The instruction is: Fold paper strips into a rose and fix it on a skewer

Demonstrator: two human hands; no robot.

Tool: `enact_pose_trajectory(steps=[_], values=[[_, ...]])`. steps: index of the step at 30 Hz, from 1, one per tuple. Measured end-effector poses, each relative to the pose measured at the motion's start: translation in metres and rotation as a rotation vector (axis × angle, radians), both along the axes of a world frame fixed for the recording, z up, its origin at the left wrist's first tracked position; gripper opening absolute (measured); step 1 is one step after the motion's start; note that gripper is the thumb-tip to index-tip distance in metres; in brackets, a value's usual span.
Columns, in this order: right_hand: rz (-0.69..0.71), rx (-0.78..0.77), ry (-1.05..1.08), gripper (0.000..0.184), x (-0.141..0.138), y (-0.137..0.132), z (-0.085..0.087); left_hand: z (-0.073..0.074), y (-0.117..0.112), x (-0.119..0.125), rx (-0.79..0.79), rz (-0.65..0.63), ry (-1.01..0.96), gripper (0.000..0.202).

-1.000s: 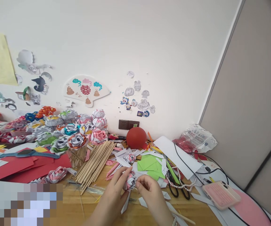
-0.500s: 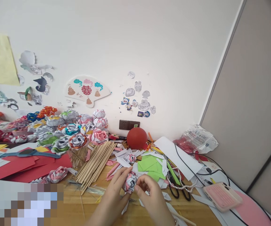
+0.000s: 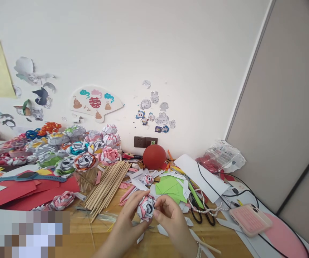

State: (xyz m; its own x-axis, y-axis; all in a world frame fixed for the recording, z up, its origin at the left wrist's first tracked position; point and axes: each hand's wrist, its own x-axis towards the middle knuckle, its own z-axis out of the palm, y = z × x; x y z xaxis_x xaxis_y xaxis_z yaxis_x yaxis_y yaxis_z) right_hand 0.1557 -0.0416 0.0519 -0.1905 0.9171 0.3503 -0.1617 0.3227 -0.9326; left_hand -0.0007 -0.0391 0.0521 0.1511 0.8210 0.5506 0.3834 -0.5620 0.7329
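A pink, grey and white paper rose [image 3: 145,208] sits between both of my hands, low in the middle of the view. My left hand [image 3: 129,219] curls its fingers round the rose's left side. My right hand [image 3: 172,218] pinches its right edge with thumb and fingers. White paper strips [image 3: 162,230] lie on the wooden table [image 3: 100,238] just under the hands. A second small paper rose [image 3: 147,180] lies a little beyond them.
A bundle of wooden sticks [image 3: 108,187] lies left of my hands. Behind are many paper roses [image 3: 84,157], red paper sheets [image 3: 22,190], a blue watch [image 3: 28,176], a red ball [image 3: 154,156], green paper [image 3: 170,187], scissors [image 3: 201,211], a pink phone [image 3: 249,219] and cables.
The rose has been lifted slightly and turned between my hands, so its top face now shows more. The view has shifted a little.
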Motion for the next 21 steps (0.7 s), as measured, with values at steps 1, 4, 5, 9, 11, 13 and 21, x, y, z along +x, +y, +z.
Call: enact_pose_trajectory(steps=[1,4,5,9,11,13,21], values=[[-0.039,0.034,-0.02,0.013,0.0,0.0,0.0,0.0,0.0,0.0,-0.008,0.007,-0.001,0.052],[-0.196,0.222,-0.155,0.002,-0.002,-0.003,0.002,0.001,-0.002,0.001,0.007,0.058,0.036,0.053],[-0.249,0.3,-0.211,0.004,-0.002,-0.004,0.003,0.002,-0.003,0.002,0.023,0.077,0.055,0.053],[-0.459,0.623,-0.41,0.012,-0.004,-0.01,0.004,0.001,-0.005,0.003,0.074,0.135,0.102,0.055],[-0.557,0.75,-0.499,0.013,-0.005,-0.012,0.003,-0.001,-0.005,0.002,0.085,0.157,0.114,0.056],[-0.615,0.818,-0.567,0.013,-0.007,-0.013,0.002,-0.003,-0.004,0.001,0.089,0.165,0.129,0.056],[-0.714,1.023,-0.721,0.014,-0.012,-0.016,0.003,-0.004,-0.001,0.0,0.116,0.177,0.201,0.056]])
